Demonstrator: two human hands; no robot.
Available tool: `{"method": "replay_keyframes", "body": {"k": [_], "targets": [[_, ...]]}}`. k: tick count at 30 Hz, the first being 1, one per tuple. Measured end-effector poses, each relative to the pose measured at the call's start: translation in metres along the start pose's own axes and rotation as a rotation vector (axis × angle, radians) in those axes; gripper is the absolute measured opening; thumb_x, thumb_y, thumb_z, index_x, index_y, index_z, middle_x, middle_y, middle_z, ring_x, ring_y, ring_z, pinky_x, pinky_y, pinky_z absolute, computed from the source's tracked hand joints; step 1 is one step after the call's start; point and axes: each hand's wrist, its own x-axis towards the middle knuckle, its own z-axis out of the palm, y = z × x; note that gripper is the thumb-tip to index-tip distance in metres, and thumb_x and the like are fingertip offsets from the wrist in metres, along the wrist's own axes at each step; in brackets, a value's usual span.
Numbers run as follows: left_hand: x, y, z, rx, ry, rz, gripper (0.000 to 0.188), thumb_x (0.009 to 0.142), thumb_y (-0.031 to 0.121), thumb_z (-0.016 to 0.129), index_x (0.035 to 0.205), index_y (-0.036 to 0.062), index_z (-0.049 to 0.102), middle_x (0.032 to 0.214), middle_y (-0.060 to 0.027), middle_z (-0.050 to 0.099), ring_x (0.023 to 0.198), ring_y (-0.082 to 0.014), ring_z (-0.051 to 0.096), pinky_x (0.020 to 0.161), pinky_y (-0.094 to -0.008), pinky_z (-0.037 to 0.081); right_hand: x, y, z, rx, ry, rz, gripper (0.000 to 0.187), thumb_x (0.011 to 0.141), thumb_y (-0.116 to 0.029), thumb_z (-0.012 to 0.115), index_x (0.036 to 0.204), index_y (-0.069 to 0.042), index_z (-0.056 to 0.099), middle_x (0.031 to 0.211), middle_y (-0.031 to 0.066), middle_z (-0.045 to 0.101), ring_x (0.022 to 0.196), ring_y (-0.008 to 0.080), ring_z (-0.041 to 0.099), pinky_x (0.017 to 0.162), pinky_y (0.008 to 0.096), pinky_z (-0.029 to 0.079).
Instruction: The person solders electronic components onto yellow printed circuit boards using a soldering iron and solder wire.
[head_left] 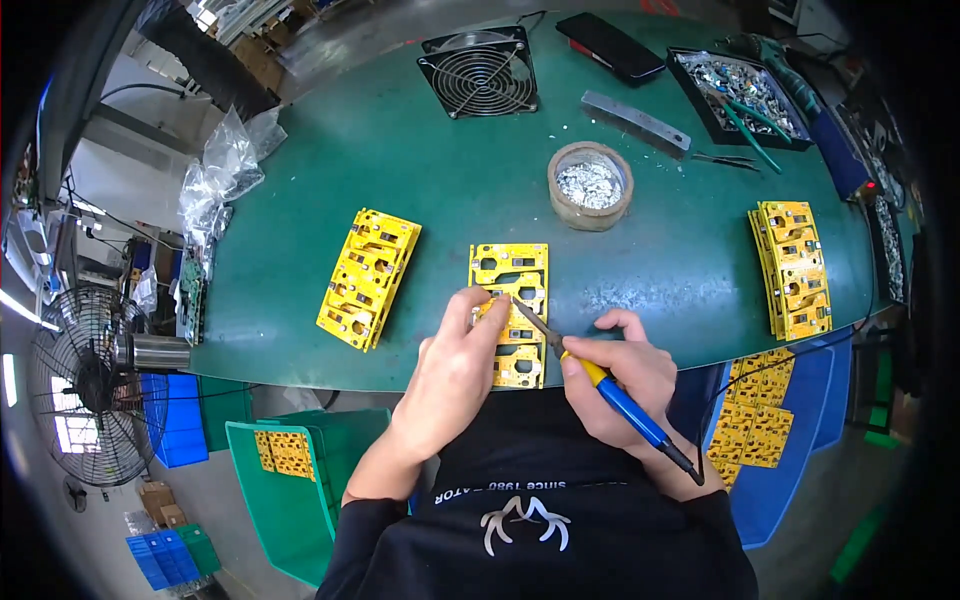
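A yellow circuit board panel (512,272) lies on the green table (400,160) in front of me. My left hand (455,375) rests on the panel's lower left part, fingers pinched at its edge; I cannot tell if something thin is between them. My right hand (622,380) grips a soldering iron (600,380) with a blue and yellow handle, its metal tip touching the panel near my left fingertips.
Stacks of yellow boards lie at the left (368,277) and right (792,268). A tape roll holding solder scraps (590,186), a small fan (480,70), a black phone (610,45), a parts tray (742,92) and green-handled pliers (752,125) sit farther back. Green (290,480) and blue (790,440) bins stand below.
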Motion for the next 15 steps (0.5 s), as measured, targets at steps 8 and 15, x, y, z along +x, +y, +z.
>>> {"method": "replay_keyframes", "body": {"k": [8,15], "targets": [[-0.0021,-0.0003,-0.0104,0.052,-0.169,0.055,0.060,0.079,-0.018,0.059,0.139,-0.0069,0.055,0.135,-0.0217,0.051,0.092,-0.0434,0.072,0.077,-0.0509,0.062,0.0006,-0.0028,-0.0003,-0.011,-0.010,-0.019,0.020,0.076,0.002,0.081,0.095,-0.002,0.076,0.077,0.0084,0.076,0.060,0.0196,0.072,0.085,0.0435,0.057],[-0.0030,0.0014,-0.0095,0.075,-0.186,0.032,0.062,0.079,-0.018,0.059,0.140,-0.0068,0.054,0.137,-0.0220,0.050,0.092,-0.0440,0.072,0.080,-0.0504,0.062,0.0004,-0.0021,-0.0030,-0.011,-0.007,-0.030,0.021,0.075,0.002,0.081,0.095,0.000,0.077,0.076,0.0086,0.076,0.059,0.0192,0.070,0.084,0.0439,0.058]]}}
